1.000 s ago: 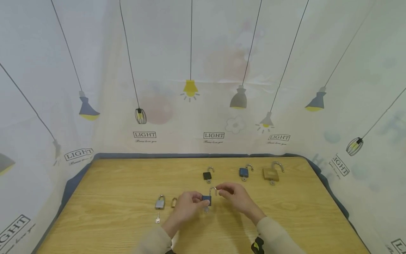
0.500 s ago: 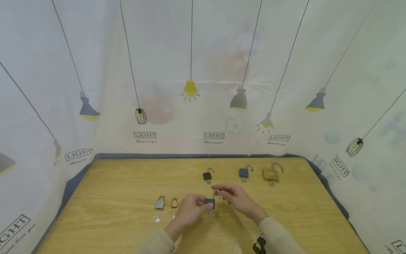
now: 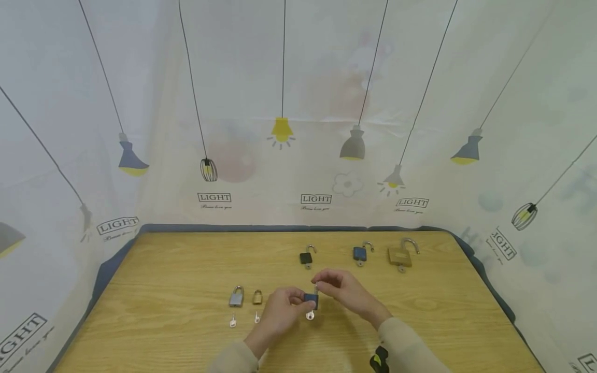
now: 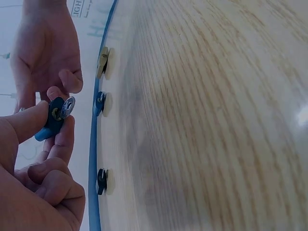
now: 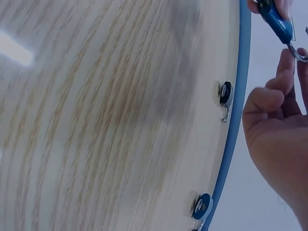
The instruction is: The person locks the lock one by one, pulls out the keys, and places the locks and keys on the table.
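Above the wooden table, my left hand [image 3: 282, 311] pinches the body of a blue padlock [image 3: 311, 298] between thumb and fingers. A silver key [image 4: 68, 107] sticks out of its underside, clearest in the left wrist view. My right hand [image 3: 347, 292] holds the padlock's shackle at the top with its fingertips. In the right wrist view the curved metal shackle [image 5: 297, 54] reaches in between those fingers. The shackle stands up from the body; the fingers partly hide it, and I cannot tell how its free end sits.
Left of my hands lie a silver padlock [image 3: 236, 298] and a small brass padlock [image 3: 257, 298], shackles closed, a key below each. Behind stand out a black padlock [image 3: 306, 258], another blue padlock [image 3: 359, 253] and a large brass padlock [image 3: 399, 257], shackles open, keys inserted.
The blue padlock has moved slightly right and nearer, turning so its shackle shows edge-on. My right fingers have come onto the shackle's top. The small brass padlock and its key have come into view.
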`<state>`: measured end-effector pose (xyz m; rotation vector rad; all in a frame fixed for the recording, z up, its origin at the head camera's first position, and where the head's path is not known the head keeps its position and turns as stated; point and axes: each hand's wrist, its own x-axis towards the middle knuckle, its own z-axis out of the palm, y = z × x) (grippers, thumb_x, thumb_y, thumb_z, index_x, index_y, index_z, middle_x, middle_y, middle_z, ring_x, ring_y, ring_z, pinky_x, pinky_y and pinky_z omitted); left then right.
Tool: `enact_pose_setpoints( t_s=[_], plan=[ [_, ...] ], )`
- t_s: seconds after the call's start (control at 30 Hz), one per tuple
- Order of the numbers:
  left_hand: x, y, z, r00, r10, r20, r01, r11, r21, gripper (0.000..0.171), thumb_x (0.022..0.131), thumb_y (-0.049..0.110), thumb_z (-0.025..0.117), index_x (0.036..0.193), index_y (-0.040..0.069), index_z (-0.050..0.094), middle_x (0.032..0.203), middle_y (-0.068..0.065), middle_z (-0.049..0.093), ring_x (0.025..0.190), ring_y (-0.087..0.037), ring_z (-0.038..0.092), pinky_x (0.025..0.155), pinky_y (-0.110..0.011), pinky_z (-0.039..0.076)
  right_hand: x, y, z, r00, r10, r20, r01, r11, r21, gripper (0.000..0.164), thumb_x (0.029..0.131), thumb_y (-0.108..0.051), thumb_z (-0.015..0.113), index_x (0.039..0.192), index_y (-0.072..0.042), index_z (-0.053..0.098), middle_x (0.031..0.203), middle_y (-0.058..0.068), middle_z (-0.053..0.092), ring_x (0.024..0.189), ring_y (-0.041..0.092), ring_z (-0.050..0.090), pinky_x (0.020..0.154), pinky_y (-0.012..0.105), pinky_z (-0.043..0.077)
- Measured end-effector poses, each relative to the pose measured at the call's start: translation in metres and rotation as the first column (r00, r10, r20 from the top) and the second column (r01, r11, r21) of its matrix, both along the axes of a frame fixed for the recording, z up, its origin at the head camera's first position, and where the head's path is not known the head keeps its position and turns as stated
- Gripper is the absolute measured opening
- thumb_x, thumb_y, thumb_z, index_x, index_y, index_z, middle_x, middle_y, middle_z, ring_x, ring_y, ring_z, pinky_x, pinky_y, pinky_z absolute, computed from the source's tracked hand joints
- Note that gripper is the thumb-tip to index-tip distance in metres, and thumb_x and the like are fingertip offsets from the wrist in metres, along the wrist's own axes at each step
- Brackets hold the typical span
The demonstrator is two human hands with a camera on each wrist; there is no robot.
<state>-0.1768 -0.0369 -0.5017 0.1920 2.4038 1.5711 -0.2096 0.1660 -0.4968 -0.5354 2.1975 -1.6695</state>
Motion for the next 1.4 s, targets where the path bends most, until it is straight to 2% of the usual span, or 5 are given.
enact_pose_setpoints(
  t_s=[0.17,0.4,0.67,1.03,1.4],
  plan=[
    [0.003,0.003,0.001,1.0,-0.006,-0.027,0.006,1.0,-0.008,0.023,0.082,0.034,0.074,0.089,0.014,0.066,0.09,-0.001,0.067,0.086,-0.019,0.058,0.072,-0.04,0.049,0.001,-0.006,0.001,0.99,-0.064,-0.125,0.071,0.996,0.051,0.02,0.095,-0.025,0.06,0.105,-0.008,0.065,0.102,0.014,0.064,0.079,0.017,0.052,0.07,0.029,0.046],
    [0.0,0.004,-0.005,0.999,-0.037,-0.036,0.037,0.999,-0.001,0.023,0.084,0.035,0.072,0.092,0.014,0.069,0.09,0.001,0.066,0.088,-0.018,0.057,0.072,-0.038,0.047,0.017,-0.015,0.035,0.978,-0.132,-0.162,0.146,0.987,0.074,0.011,0.093,-0.014,0.062,0.097,-0.005,0.067,0.093,0.012,0.067,0.073,0.021,0.05,0.062,0.025,0.041],
    [-0.003,0.003,-0.011,0.996,-0.081,-0.034,0.082,0.995,0.059,0.021,0.088,0.034,0.068,0.092,0.015,0.073,0.087,0.003,0.067,0.086,-0.017,0.054,0.071,-0.035,0.042,0.005,-0.014,0.009,0.96,-0.2,-0.198,0.226,0.967,0.119,0.004,0.089,-0.02,0.069,0.089,-0.016,0.07,0.088,-0.001,0.067,0.073,0.018,0.048,0.064,0.026,0.039],
    [-0.001,0.007,-0.014,0.999,-0.022,0.027,0.019,0.993,0.118,0.019,0.085,0.033,0.071,0.091,0.015,0.073,0.088,0.002,0.069,0.089,-0.017,0.054,0.075,-0.035,0.039,0.002,-0.013,0.01,0.96,-0.142,-0.242,0.185,0.968,0.166,0.005,0.089,-0.025,0.068,0.084,-0.022,0.068,0.085,-0.005,0.065,0.076,0.018,0.051,0.067,0.03,0.042],
    [0.0,0.008,-0.015,1.0,0.021,0.0,-0.021,0.996,0.085,0.02,0.085,0.034,0.07,0.087,0.014,0.071,0.085,0.002,0.066,0.084,-0.018,0.054,0.072,-0.034,0.041,0.003,-0.017,0.01,0.95,-0.117,-0.29,0.176,0.967,0.186,0.006,0.09,-0.016,0.066,0.084,-0.015,0.067,0.081,-0.007,0.063,0.071,0.015,0.05,0.065,0.027,0.042]
  ],
)
